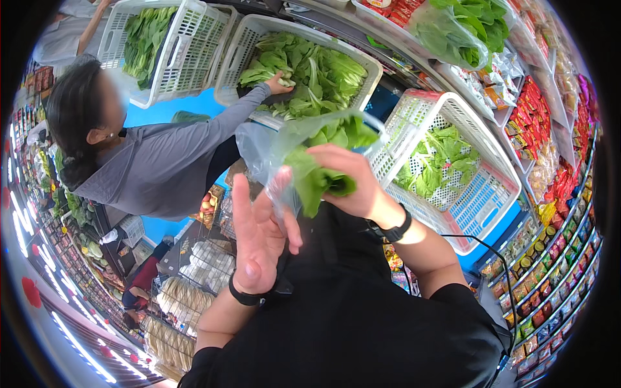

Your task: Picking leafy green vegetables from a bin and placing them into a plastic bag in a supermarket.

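Note:
My right hand (351, 179) grips a bunch of leafy greens (313, 184), its fingers curled around the leaves. A clear plastic bag (271, 145) with more greens in it hangs around and behind the bunch. To its left is my left hand (264, 228), palm turned up and fingers spread. The bag's film touches or overlaps those fingertips; whether they pinch it I cannot tell, but the hand looks open. Beyond the bag, a white plastic crate (373, 72) holds a heap of leafy greens (315, 68). A lower white crate (485, 213) at right holds loose greens (436, 160).
At left a person in a grey top (165, 165) reaches into the middle crate. Another white crate (189, 48) of greens stands at upper left. A filled bag of greens (461, 39) lies by the packaged snacks (529, 116). Wire baskets (179, 300) of pale goods stand at lower left.

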`<state>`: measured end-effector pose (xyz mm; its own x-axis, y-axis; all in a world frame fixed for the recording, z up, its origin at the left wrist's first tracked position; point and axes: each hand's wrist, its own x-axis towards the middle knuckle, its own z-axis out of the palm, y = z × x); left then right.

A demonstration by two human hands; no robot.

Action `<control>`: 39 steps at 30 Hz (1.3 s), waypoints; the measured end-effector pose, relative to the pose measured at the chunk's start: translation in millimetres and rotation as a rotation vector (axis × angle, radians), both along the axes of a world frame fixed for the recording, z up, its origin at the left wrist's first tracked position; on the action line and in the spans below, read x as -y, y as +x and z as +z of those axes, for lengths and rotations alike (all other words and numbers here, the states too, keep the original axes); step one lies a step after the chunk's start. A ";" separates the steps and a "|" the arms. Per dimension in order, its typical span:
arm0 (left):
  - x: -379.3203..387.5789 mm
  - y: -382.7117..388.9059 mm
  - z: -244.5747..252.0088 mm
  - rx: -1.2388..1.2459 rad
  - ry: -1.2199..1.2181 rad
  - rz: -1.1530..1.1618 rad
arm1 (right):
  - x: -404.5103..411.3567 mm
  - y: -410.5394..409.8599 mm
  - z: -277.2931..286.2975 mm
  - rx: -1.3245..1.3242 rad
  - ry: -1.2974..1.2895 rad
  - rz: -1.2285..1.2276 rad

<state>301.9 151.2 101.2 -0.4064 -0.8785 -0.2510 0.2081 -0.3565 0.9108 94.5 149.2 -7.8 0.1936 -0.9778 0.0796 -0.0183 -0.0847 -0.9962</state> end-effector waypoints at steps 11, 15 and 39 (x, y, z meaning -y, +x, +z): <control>-15.0 10.6 -5.4 0.088 0.055 0.058 | -18.7 18.3 -9.4 -0.462 0.154 -0.043; -21.8 9.5 -12.8 0.037 0.035 0.069 | -19.1 27.2 -3.5 -0.363 -0.069 -0.029; -17.0 25.0 -22.4 0.156 0.096 0.096 | -3.5 4.6 3.1 -0.413 -0.059 0.050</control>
